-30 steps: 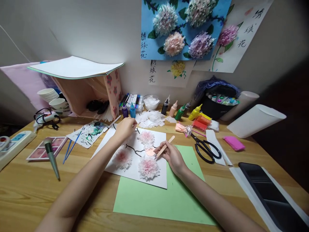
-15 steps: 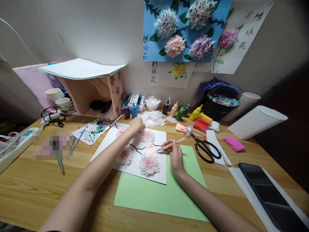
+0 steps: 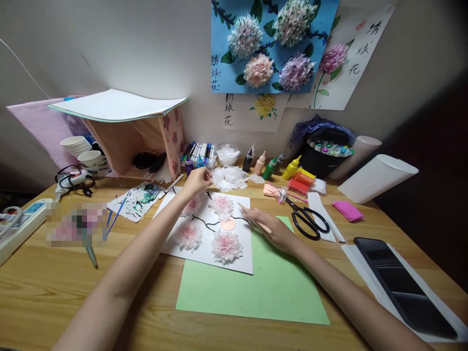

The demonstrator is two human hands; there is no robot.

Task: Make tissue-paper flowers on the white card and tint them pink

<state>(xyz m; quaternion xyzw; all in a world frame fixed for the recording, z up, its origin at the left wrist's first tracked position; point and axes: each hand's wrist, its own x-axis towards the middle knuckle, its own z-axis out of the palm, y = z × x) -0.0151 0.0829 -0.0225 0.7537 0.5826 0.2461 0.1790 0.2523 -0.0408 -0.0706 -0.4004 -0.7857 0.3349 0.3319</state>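
My left hand (image 3: pixel 198 179) is over the far edge of the white sheet (image 3: pixel 241 263), fingers pinched; what they hold, if anything, is too small to make out. Just right of it lies a pile of white tissue paper pieces (image 3: pixel 230 178). My right hand (image 3: pixel 276 229) grips a wooden craft stick (image 3: pixel 263 226), its far end pointing up and left over the sheet's right edge. Several pink-and-white ruffled paper flowers (image 3: pixel 226 246) sit on the sheet among black painted branches. Between two of them is a bare, flat peach disc (image 3: pixel 228 224).
Green paper (image 3: pixel 252 297) lies under the sheet. Black-handled scissors (image 3: pixel 309 219), a pink packet (image 3: pixel 348 211) and a phone (image 3: pixel 405 287) are to the right. Paint bottles (image 3: pixel 269 169) and a bowl (image 3: pixel 228 155) line the back. Left are a paint-smeared paper (image 3: pixel 137 201) and a power strip (image 3: pixel 27 229).
My left hand has pulled back leftward, slightly nearer me. My right hand has turned palm-down, and the craft stick has swung from pointing at the peach disc to pointing up-left.
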